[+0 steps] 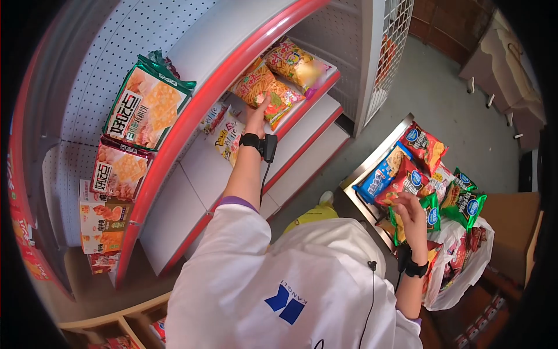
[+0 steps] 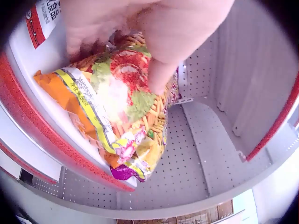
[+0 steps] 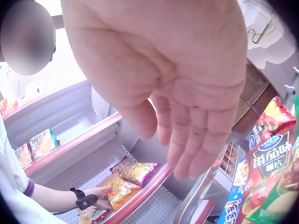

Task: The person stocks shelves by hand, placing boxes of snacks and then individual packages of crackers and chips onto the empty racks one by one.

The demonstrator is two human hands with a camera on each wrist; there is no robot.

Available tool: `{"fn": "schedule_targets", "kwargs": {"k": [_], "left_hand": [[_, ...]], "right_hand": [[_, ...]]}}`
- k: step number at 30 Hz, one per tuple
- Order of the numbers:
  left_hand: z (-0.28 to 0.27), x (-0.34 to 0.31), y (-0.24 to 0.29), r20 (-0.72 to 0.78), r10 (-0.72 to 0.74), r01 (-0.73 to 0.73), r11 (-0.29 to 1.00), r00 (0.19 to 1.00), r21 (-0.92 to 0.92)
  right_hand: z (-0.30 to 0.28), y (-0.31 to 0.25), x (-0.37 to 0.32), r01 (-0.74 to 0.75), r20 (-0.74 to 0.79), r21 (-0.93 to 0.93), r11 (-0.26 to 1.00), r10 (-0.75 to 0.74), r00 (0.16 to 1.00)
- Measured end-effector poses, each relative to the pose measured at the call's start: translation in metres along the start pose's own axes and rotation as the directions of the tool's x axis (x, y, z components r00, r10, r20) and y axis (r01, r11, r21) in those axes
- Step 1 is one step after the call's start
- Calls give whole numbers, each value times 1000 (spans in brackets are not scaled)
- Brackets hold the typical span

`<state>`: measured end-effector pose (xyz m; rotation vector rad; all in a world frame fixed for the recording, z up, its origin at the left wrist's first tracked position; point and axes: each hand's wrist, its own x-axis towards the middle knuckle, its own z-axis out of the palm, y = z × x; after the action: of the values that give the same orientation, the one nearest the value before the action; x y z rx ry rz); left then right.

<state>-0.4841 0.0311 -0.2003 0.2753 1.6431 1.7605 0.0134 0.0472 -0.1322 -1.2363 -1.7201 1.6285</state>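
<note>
My left hand [image 1: 256,121] [image 2: 163,28] [image 3: 101,199] grips an orange noodle-snack bag [image 1: 263,86] [image 2: 114,98] [image 3: 122,193] at the front of a red-edged shelf, its thumb lying across the printed face in the left wrist view. Another snack bag [image 1: 296,64] [image 3: 136,171] lies right beside that one. Over the metal cart [image 1: 347,181], my right hand [image 1: 411,220] [image 3: 173,88] hangs with relaxed fingers and holds nothing. Near it are red chip bags [image 1: 407,181] [image 3: 273,156], a blue bag [image 1: 381,174] [image 3: 232,210] and green bags [image 1: 465,205].
Large green-edged cracker packs [image 1: 150,104] stand on the upper shelf at left. Another snack bag [image 1: 226,139] lies on a shelf beside my left forearm. A white plastic bag [image 1: 488,244] of packets stands by the cart. The mesh side panel [image 1: 390,64] rises beyond the shelves.
</note>
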Motion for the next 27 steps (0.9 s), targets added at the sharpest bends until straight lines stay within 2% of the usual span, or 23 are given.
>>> {"fn": "schedule_targets", "kwargs": {"k": [2,3,5,6,7,8,10,11,13,14,16,18,19,20,22,23,25,27], "left_hand": [[4,6,-16,-89,247,-237,965,965,115],[9,-3,-16,-83,244,-233,965,966,118],[34,-35,-26,-305,289,-169,915,907,365],[41,-42,-37,-281,423,-277,856,862,436],[38,-47,-41,-220,475,-361,838,852,410],[34,-71,-21,-207,522,-386,797,828,465],[56,-98,-37,-69,527,-416,738,847,531],[61,-113,-46,-75,534,-419,734,842,535],[67,-139,-67,6,471,-374,692,882,618],[65,-151,-75,0,478,-375,688,878,622],[57,-172,-86,14,238,-222,884,971,412],[53,-191,-97,184,36,-107,913,982,393],[75,-212,-94,306,-53,-92,892,951,442],[88,-216,-137,430,-161,-58,890,889,453],[82,-260,-128,510,-158,-214,775,846,594],[87,-274,-135,606,-157,-300,756,780,582],[103,-294,-141,636,-244,-299,723,733,623],[105,-314,-147,584,-246,-246,733,773,634]], "right_hand": [[-5,0,-4,-22,-2,-6,1000,22,1000],[-10,4,-7,-36,6,-5,999,36,999],[-25,17,-17,-45,-8,-1,999,45,999],[-27,24,-21,-38,-30,2,999,38,999],[-19,26,-20,-38,-91,5,999,38,995],[-7,27,-7,15,-25,51,999,-14,1000],[-10,24,-17,-8,-28,41,999,10,1000],[-16,28,-19,-2,-20,46,999,3,1000],[-20,31,-25,-5,16,-7,1000,5,1000],[-16,29,-28,2,24,-3,1000,-2,1000],[-5,24,-32,77,89,-78,994,-70,994],[3,27,-37,83,144,-36,996,-77,987],[0,30,-45,55,108,-52,997,-49,993],[-6,32,-57,19,65,-73,997,-14,998],[-7,26,-64,103,171,-83,991,-87,981],[-11,33,-77,58,161,-65,996,-47,986],[-27,56,-86,32,212,-19,999,-28,977],[-37,71,-99,14,242,6,1000,-15,970]]}}
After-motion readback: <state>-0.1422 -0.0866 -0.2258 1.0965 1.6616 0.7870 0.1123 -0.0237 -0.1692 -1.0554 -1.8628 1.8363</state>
